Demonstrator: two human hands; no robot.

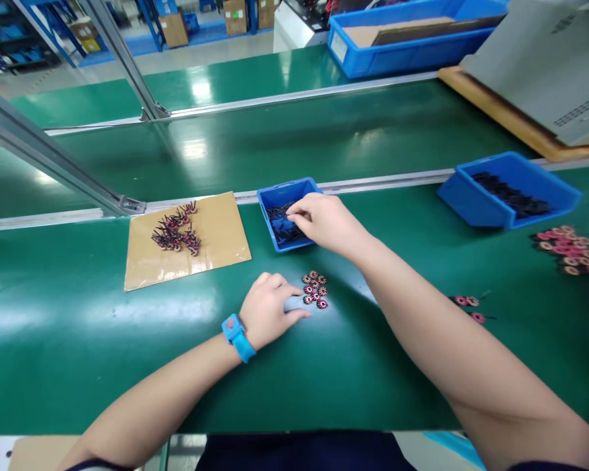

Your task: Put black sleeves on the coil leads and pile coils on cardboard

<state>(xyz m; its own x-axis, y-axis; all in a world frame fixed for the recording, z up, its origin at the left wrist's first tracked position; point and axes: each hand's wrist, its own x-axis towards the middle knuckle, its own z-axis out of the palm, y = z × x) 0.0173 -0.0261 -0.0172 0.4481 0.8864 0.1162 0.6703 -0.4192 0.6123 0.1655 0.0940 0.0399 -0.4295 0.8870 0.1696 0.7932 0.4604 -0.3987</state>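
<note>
The small round parts (315, 288) are gathered on the table (103, 366), just beside the left hand (269, 311), whose thumb and fingers are held apart. The right hand's (326, 219) fingertips are pinched together over black pieces (288, 233) in the small blue bin (292, 246); whether one is gripped cannot be told. Wired parts (174, 232) are piled on a brown sheet (220, 242).

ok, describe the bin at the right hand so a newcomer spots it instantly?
Find the nearest green bench and the metal rail along its far edge. By that rail, just right of the tan sheet, sits a small blue bin of dark pieces. Another such bin sits farther right; only this one has the right hand over it.
</note>
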